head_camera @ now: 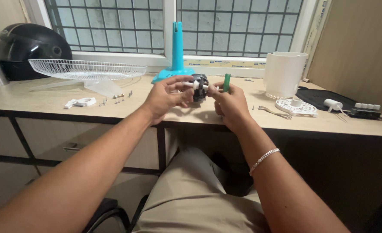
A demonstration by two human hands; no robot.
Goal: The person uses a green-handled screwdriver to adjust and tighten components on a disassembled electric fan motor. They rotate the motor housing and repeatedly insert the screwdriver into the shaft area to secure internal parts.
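head view. seated person, both forearms reaching forward over the near edge of a pale wood-grain bench [48, 101].

left hand [167, 97] curled around the left side of a small dark motor unit [199, 86], fingers and thumb closed on it, holding it just above the bench surface near the front edge. a white shaft piece [195, 85] sticks out of the motor's front, between the two hands.

right hand [230, 103] closed around a green-handled screwdriver [227, 82]; the handle stands upright out of the top of the fist, just beside the motor. fingertips of this hand meet the white shaft piece; the tool's tip is hidden, cannot tell where it sits. a silver chain bracelet [264, 159] sits on the right wrist.

behind the hands, a teal stand with upright column [177, 51] against the window frame [169, 30]. to the left, a white wire fan guard [87, 69] lies flat, raised a little off the bench, with a black helmet [29, 47] at the far left corner. a small white plastic bracket [81, 102] and loose screws [117, 98] lie near the guard.

to the right, a white cylindrical housing [284, 73] stands upright; a round white slotted disc [296, 107] lies in front of it, a metal tool [273, 112] just left of the disc. a black mat [318, 96] and a black switch block with white buttons [365, 111] sit at the far right.

below the bench, drawers [70, 144] and the person's khaki trousers [195, 194].
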